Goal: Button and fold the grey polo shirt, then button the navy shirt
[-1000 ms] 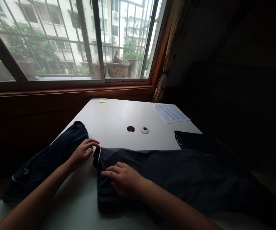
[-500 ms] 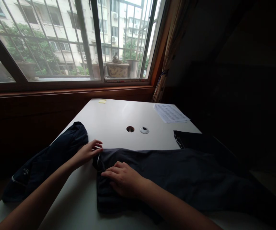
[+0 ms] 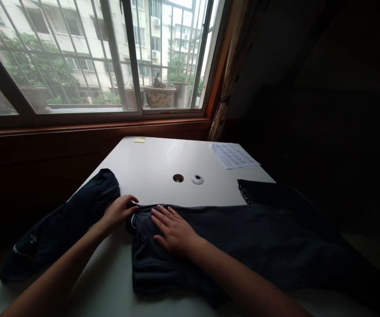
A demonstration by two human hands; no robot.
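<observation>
Dark trousers (image 3: 236, 237) lie stretched across the near part of the table, with the waist end at the left and a bit of white cord showing there. My left hand (image 3: 121, 210) pinches the far corner of that waist end between closed fingers. Flat on the cloth just right of the waist rests my right hand (image 3: 173, 229), its fingers spread and stretched out. To the left of my left hand is a folded navy garment (image 3: 58, 224) with a small pale print and a light trim line.
The white table (image 3: 157, 158) has a round cable hole (image 3: 178, 178) and a loose white ring cover (image 3: 197, 179). Printed sheets (image 3: 234, 155) and a yellow sticky note (image 3: 139, 140) lie at the back. Another dark cloth piece (image 3: 262, 191) lies at the right edge. A barred window stands beyond.
My right hand has moved away from the waist edge, up and slightly right, and flattened onto the cloth. My left hand stays at the corner, its fingers drawn closer together.
</observation>
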